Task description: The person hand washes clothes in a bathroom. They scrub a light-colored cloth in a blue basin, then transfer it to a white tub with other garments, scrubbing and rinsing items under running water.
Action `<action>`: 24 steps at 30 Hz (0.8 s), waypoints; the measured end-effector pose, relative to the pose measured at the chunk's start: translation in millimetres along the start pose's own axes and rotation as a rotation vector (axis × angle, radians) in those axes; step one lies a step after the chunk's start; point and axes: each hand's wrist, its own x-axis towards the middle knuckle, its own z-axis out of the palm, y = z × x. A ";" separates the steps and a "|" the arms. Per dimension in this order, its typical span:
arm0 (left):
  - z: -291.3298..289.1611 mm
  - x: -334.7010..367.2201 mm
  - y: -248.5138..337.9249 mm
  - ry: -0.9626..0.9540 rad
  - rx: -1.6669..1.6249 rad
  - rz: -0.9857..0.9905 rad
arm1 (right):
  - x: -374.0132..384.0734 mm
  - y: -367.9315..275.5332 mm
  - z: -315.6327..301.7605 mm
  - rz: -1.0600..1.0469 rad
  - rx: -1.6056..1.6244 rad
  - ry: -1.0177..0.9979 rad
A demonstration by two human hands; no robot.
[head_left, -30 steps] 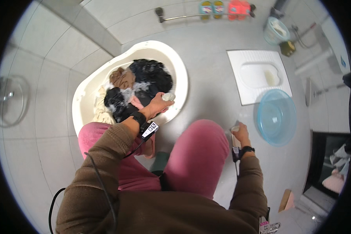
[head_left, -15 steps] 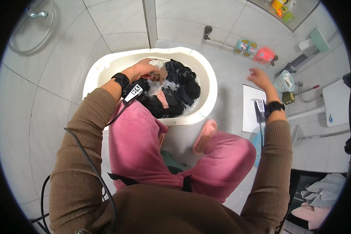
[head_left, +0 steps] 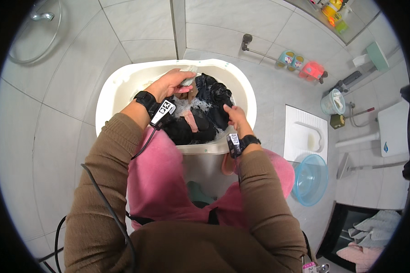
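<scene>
A white plastic tub (head_left: 109,98) holds sudsy water and soaking clothes. My left hand (head_left: 168,84), over the left part of the tub, is closed around a pale, greenish-white bar-shaped thing (head_left: 189,76). Just below that hand a brown cloth (head_left: 192,92) shows in the wash. At the tub's right side the fingers of my right hand (head_left: 236,117) close on the edge of a black garment (head_left: 218,98). Between my hands, white suds (head_left: 197,103) float beside a pink cloth (head_left: 190,121) lying among the dark clothes.
My knees in pink trousers (head_left: 155,168) press close to the tub's near side. To the right are a squat toilet (head_left: 305,134), a blue basin (head_left: 310,179) and a small pail (head_left: 332,103). A wall rail (head_left: 264,54) holds slippers (head_left: 291,60). Towels (head_left: 378,227) lie at lower right.
My right hand has swung left from the open air by the toilet to the tub and taken hold of the black garment. My left hand has shifted slightly right with the pale thing.
</scene>
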 end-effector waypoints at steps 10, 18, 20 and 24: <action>-26.7 60.9 -48.2 -0.050 -0.242 -0.059 | 75.1 57.6 24.6 -0.042 -0.253 0.287; -69.0 90.8 -86.2 0.211 -0.336 -0.160 | 125.0 73.6 61.5 0.098 -0.315 0.454; -70.3 94.5 -86.4 0.191 -0.349 -0.149 | 135.3 70.9 65.3 0.049 0.161 0.250; -62.4 101.8 -76.7 0.064 -0.361 -0.099 | 132.8 44.5 93.8 -0.011 0.522 0.067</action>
